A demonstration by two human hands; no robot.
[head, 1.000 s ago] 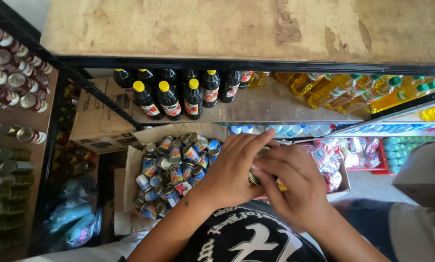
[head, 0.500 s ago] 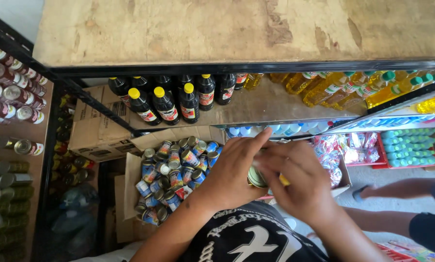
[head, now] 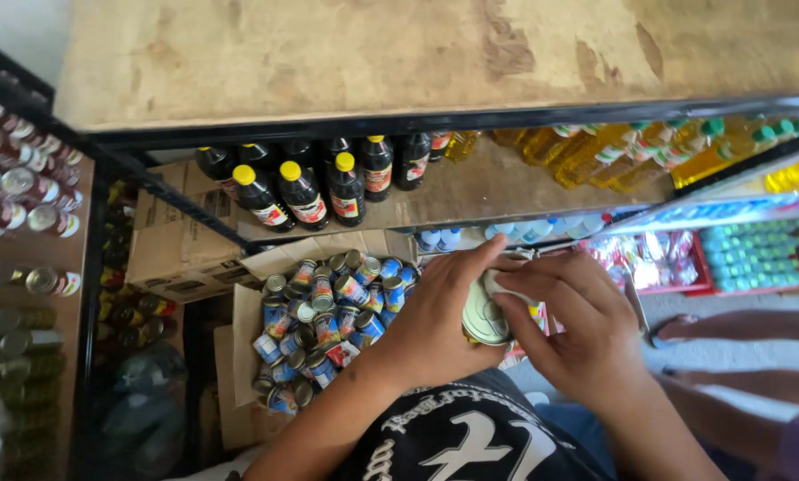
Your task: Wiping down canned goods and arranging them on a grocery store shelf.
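- Tin can (head: 487, 312): held between your two hands, above and to the right of the open box of cans, silver end facing up at the camera. Judged rigid metal, moderately heavy if full, smooth and likely slippery on the ends; take it round the side wall, not by the rim.
- Wooden shelf top (head: 435, 53): largest surface in view, worn, bare where visible.
- Cardboard box of small cans (head: 328, 330): flaps open, below the shelf, left of your hands; cans lie jumbled, labels blue and red.
- Dark bottles with yellow caps (head: 303, 191): upright in rows on the shelf under the top; yellow oil bottles (head: 613, 151) to their right.
- Left hand (head: 435, 325): fingers curled round the can's left side, thumb up by its upper edge; closed on it.
- Right hand (head: 577, 325): fingers laid across the can's lid, partly curled, touching it; whether they truly grip it you cannot tell.
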